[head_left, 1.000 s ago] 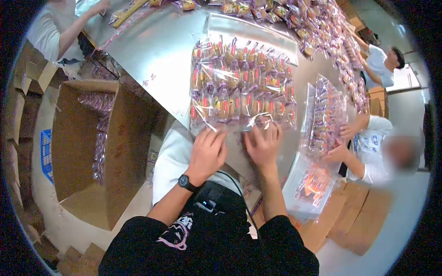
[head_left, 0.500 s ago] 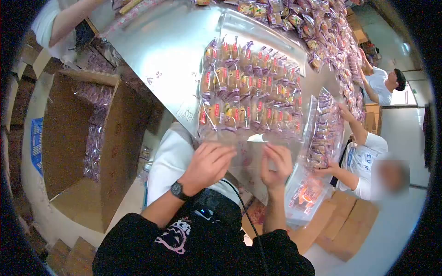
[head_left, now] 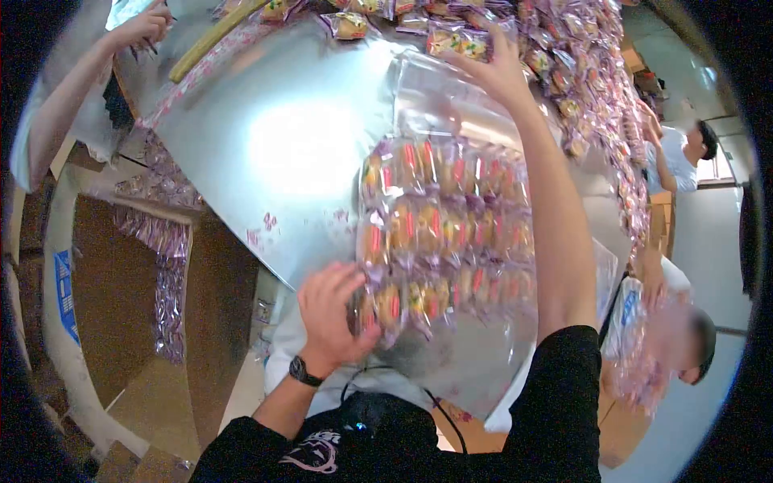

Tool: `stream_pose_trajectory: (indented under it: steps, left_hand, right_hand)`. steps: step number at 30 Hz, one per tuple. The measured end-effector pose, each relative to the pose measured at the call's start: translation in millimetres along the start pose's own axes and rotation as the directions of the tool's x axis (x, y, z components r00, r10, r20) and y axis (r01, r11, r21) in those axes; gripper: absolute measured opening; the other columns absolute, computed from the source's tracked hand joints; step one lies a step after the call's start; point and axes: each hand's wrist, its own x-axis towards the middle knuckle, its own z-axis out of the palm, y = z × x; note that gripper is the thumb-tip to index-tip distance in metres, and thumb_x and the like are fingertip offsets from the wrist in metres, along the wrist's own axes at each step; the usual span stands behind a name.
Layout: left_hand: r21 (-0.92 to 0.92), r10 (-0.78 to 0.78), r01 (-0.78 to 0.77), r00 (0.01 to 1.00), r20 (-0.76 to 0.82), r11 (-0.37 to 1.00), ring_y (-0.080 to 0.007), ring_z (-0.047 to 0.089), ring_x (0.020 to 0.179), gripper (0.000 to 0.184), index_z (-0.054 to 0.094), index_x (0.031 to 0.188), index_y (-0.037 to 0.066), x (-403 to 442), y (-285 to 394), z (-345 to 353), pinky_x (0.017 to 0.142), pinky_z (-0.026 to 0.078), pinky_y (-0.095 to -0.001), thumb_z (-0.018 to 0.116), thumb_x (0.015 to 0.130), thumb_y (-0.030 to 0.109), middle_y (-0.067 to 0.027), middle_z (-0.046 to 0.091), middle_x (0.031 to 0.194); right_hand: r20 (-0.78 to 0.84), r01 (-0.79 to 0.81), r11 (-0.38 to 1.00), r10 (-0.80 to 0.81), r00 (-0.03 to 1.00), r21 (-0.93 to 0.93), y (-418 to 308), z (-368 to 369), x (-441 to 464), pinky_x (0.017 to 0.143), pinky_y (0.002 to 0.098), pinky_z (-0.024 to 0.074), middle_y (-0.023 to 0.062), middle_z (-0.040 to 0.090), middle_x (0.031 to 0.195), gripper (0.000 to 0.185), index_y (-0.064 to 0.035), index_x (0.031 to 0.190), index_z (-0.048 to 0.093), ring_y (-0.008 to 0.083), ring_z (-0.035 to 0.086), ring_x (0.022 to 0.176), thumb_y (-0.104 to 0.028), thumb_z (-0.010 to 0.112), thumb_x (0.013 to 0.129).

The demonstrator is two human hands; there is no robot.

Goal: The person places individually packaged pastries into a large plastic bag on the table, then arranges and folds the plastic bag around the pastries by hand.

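Note:
A clear plastic bag [head_left: 378, 278] of individually wrapped pastries lies on the metal table in front of me, its contents in three rows with red labels. My left hand [head_left: 326, 310] rests against the bag's near left corner, thumb and fingers apart. Stretched across the far right side, my right hand [head_left: 495, 68] has its fingers spread beside a wrapped pastry [head_left: 459, 42] at the pile's edge. Whether it touches that pastry I cannot tell. My right forearm hides part of the bag's right side. The bag's transparent far end [head_left: 443, 101] holds no pastries.
A large pile of wrapped pastries [head_left: 555, 72] covers the far right. On the left stands an open cardboard box [head_left: 121, 290] with packed pastries inside. Another person's hand [head_left: 141, 28] is at upper left near a yellowish stick [head_left: 213, 40]. A co-worker [head_left: 668, 330] is at right.
My hands were together at the bag's near edge. Now the left is at its near left corner and the right has reached far forward. A co-worker's filled bag has moved off the table's right side.

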Motion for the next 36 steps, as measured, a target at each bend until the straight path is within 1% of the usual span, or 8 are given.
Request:
stream_pose_trajectory:
  steps: [10,13,16,19,21,25,31,36]
  left_hand:
    - [-0.011,0.019,-0.018,0.997,0.076,1.000,-0.0300,0.056,0.121,0.072,0.055,0.128,0.008,-2,-7,-4,0.108,0.030,-0.0509,0.057,0.087,0.068,-0.0151,0.060,0.131]
    - [0.000,0.019,-0.019,0.997,0.071,1.000,-0.0298,0.055,0.121,0.072,0.055,0.128,0.008,2,-7,-3,0.108,0.030,-0.0511,0.058,0.087,0.067,-0.0152,0.060,0.132]
    - [-0.034,-0.007,0.010,0.997,0.078,0.999,-0.0321,0.055,0.121,0.068,0.056,0.128,0.006,3,-3,-7,0.108,0.031,-0.0521,0.059,0.090,0.062,-0.0168,0.060,0.132]
    - [-0.090,-0.026,0.033,0.996,0.084,0.995,-0.0343,0.056,0.118,0.059,0.057,0.126,0.004,11,3,-15,0.107,0.032,-0.0525,0.062,0.092,0.053,-0.0184,0.060,0.131]
    - [-0.139,-0.046,0.057,0.996,0.080,0.989,-0.0349,0.057,0.114,0.050,0.059,0.123,0.003,16,10,-28,0.105,0.036,-0.0515,0.065,0.093,0.042,-0.0189,0.060,0.128]
    - [-0.294,-0.056,-0.012,0.974,-0.222,0.956,-0.0316,0.061,0.100,0.031,0.065,0.112,0.003,-9,33,-46,0.086,0.050,-0.0439,0.072,0.082,0.009,-0.0164,0.065,0.107]
    - [-0.421,0.279,-0.159,0.930,0.241,0.893,-0.0341,0.062,0.099,0.031,0.065,0.109,0.001,-55,103,-37,0.086,0.050,-0.0428,0.072,0.080,0.009,-0.0145,0.066,0.103]
    - [-0.047,0.099,-0.088,0.934,0.344,0.995,-0.0398,0.059,0.111,0.044,0.060,0.121,-0.003,-48,101,1,0.096,0.048,-0.0466,0.074,0.084,0.018,-0.0229,0.062,0.121]
  right_hand:
    - [0.018,-0.316,0.907,0.334,0.943,-0.278,24,68,64,0.107,0.0556,0.0436,0.0280,0.051,0.137,0.105,-0.0115,0.152,0.040,0.0446,0.048,0.132,-0.053,0.083,0.065]
    - [-0.087,-0.081,0.994,0.075,0.993,-0.071,58,55,53,0.093,0.0473,0.0534,0.0214,0.065,0.116,0.079,-0.0051,0.134,0.053,0.0328,0.064,0.109,-0.041,0.085,0.071]
    - [-0.081,-0.156,0.730,0.278,0.957,0.665,85,37,56,0.082,0.0389,0.0560,0.0121,0.070,0.103,0.050,-0.0044,0.115,0.060,0.0204,0.067,0.092,-0.029,0.084,0.078]
    - [0.187,-0.423,0.528,0.443,0.877,0.737,6,-72,7,0.066,0.0277,0.0526,0.0085,0.068,0.096,0.038,-0.0045,0.110,0.062,0.0148,0.062,0.074,-0.016,0.081,0.080]
    - [0.182,-0.380,0.632,0.357,0.916,0.675,69,-88,-36,0.098,0.0399,0.0513,0.0149,0.056,0.140,0.070,-0.0092,0.142,0.051,0.0269,0.062,0.118,-0.045,0.076,0.088]
    - [0.212,-0.410,0.505,0.405,0.890,0.759,3,-177,-192,0.090,0.0334,0.0544,0.0100,0.065,0.127,0.068,-0.0041,0.144,0.048,0.0175,0.065,0.104,-0.036,0.074,0.090]
    - [0.126,-0.542,0.457,0.672,0.730,0.705,-58,-234,-403,0.092,0.0366,0.0556,0.0156,0.059,0.135,0.070,-0.0073,0.135,0.046,0.0184,0.063,0.107,-0.017,0.084,0.077]
    - [-0.168,-0.187,0.821,0.323,0.931,0.540,-94,-184,-458,0.116,0.0516,0.0350,0.0180,0.057,0.137,0.078,-0.0108,0.134,0.047,0.0338,0.050,0.135,-0.022,0.090,0.069]
